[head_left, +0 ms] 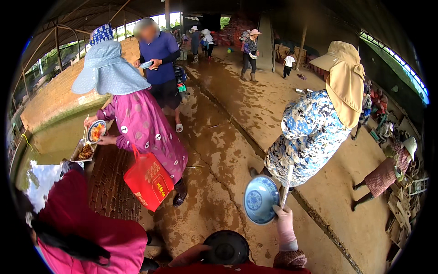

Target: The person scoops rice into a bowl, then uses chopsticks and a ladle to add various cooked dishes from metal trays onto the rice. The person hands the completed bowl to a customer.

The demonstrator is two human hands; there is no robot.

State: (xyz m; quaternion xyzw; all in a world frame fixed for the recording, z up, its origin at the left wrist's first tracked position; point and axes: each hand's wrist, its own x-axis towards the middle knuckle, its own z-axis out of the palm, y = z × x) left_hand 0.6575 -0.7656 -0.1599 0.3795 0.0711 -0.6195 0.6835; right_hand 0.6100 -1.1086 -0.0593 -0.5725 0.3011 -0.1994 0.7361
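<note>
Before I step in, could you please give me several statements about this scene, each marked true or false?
1. The right hand holds a blue-and-white bowl. True.
2. That bowl is heaped with food. False: its patterned inside shows no food.
3. A red bag hangs beside the person in the purple top. True.
4. The left hand touches the red bag. False: it is at the edge of a black round object.
5. The person in the purple top wears a tan hat. False: that person wears a light-blue hat.
</note>
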